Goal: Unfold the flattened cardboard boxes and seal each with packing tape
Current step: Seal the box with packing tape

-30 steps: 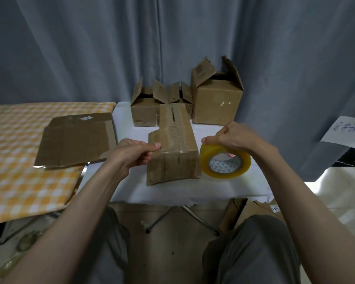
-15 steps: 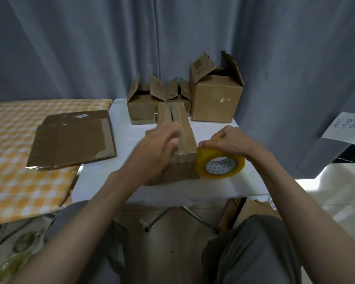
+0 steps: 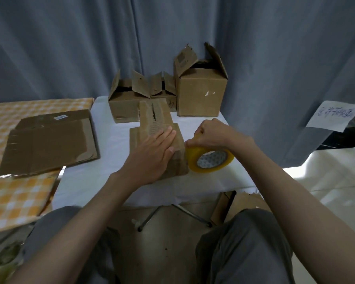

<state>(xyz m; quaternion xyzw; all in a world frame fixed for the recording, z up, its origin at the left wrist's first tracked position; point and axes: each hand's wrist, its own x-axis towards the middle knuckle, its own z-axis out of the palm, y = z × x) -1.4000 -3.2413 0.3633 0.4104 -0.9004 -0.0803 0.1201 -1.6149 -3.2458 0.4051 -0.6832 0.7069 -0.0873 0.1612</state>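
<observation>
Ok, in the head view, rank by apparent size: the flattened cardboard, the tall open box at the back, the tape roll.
1. Flattened cardboard, largest.
2. Tall open box; it stands farther back, so its true size is unsure.
3. Tape roll, clearly smallest.

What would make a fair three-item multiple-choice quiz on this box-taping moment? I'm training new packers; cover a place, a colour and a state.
1. Where is the tape roll?
A. right of the long box, on the white table
B. on the checked cloth
C. inside the tall box

2. What colour is the roll's tape?
A. blue
B. yellow
C. black

3. How are the top flaps of the tall box at the back?
A. taped shut
C. standing open
B. cut off

Answers: 1 A, the right hand grips the roll beside the box that the left hand presses flat. 2 B, its rim is yellow. 3 C, the flaps stick up.
</observation>
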